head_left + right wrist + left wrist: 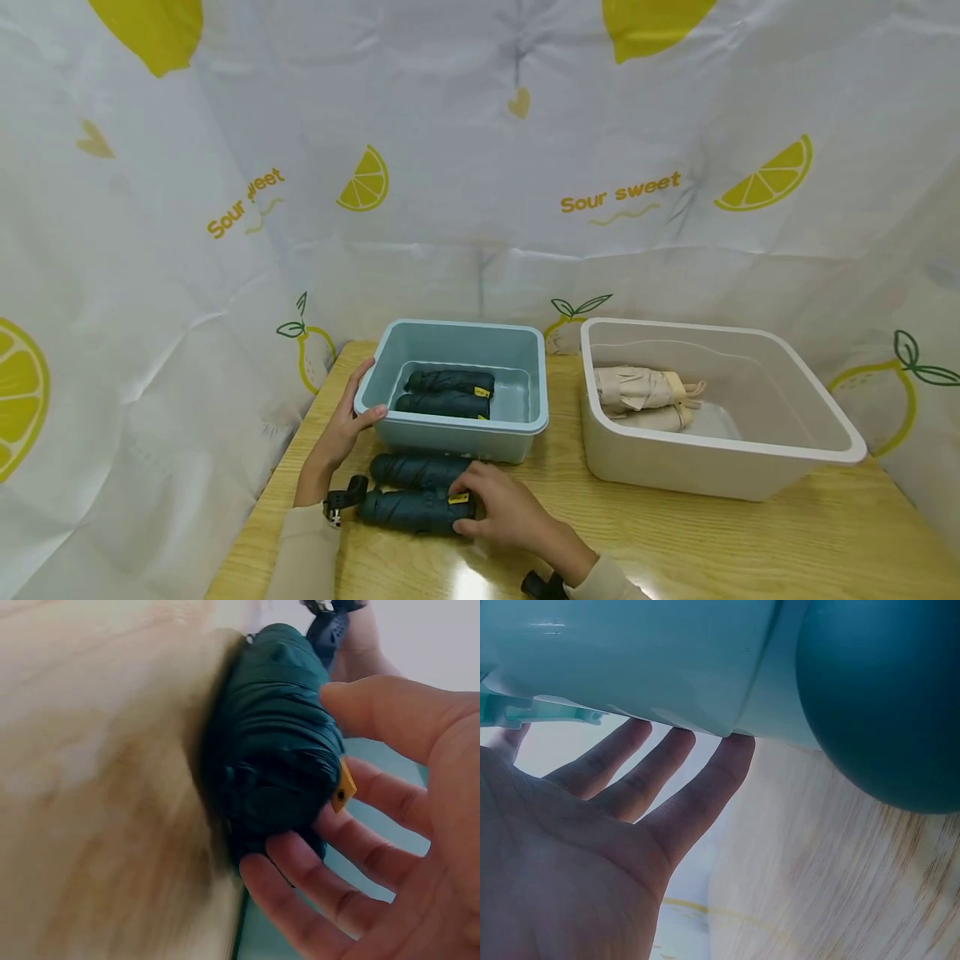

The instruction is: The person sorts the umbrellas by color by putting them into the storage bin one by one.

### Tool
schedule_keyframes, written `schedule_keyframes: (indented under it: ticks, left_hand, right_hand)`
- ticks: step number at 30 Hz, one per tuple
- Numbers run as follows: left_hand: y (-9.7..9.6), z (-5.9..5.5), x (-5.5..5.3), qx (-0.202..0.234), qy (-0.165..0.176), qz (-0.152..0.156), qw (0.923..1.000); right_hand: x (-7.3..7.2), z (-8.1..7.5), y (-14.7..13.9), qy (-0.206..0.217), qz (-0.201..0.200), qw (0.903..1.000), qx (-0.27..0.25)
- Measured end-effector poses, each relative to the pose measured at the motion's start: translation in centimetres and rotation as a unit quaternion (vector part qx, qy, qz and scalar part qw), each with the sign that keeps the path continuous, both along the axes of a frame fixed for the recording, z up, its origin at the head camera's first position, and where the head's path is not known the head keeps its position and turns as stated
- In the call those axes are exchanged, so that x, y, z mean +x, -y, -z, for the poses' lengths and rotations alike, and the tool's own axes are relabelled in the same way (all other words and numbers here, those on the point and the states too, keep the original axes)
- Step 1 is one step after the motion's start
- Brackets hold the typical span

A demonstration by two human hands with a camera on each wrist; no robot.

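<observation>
The right hand (pixel 501 507) has its grip curled round the near end of a folded dark teal umbrella (pixel 408 511), fingers over the top and thumb at the near side; the right wrist view shows the fingertips (pixel 281 881) wrapping the bundled fabric beside a small yellow tag (pixel 344 787). This umbrella lies on the wooden worktop (pixel 675 533), touching a second dark teal umbrella (pixel 416 469) just behind it. The left hand (pixel 347 427) holds the near left corner of the light blue bin (pixel 457 421), thumb hooked over the rim; its fingers (pixel 697 791) lie straight under the bin's edge, seemingly touching it, though that view is tight. Two more dark umbrellas (pixel 447 393) lie inside the blue bin. To the right, apart, a white bin (pixel 712 458) holds beige folded umbrellas (pixel 641 396).
</observation>
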State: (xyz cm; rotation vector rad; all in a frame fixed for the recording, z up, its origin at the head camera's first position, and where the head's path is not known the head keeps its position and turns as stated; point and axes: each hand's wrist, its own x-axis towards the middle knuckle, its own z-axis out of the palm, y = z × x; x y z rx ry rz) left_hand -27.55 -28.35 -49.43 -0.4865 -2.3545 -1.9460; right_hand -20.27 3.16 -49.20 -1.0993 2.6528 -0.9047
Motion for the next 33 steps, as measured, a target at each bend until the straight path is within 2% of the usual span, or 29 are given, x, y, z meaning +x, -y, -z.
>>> schedule_keyframes:
  ticks: [4, 14, 18, 27, 33]
  left_hand:
    - [-0.1, -0.1, -0.1, 0.000, -0.002, 0.000, 1.0000]
    - [0.1, 0.0, -0.2, -0.008, 0.002, -0.007, 0.9999]
    - [0.1, 0.2, -0.1, -0.004, 0.005, -0.008, 0.9999]
    - [-0.1, 0.3, -0.1, -0.003, 0.004, -0.003, 1.0000]
    - [0.0, 0.3, 0.0, -0.008, 0.001, -0.010, 0.9999]
  right_hand:
    - [0.4, 0.3, 0.1, -0.009, 0.019, 0.9996, 0.020]
    - [1.5, 0.4, 0.6, 0.043, 0.059, 0.9965, 0.041]
    - [1.7, 0.5, 0.9, 0.048, 0.075, 0.9947, 0.051]
    - [2.2, 1.3, 1.7, -0.001, 0.095, 0.9917, 0.087]
    - [2.2, 1.4, 1.8, -0.012, 0.097, 0.9921, 0.078]
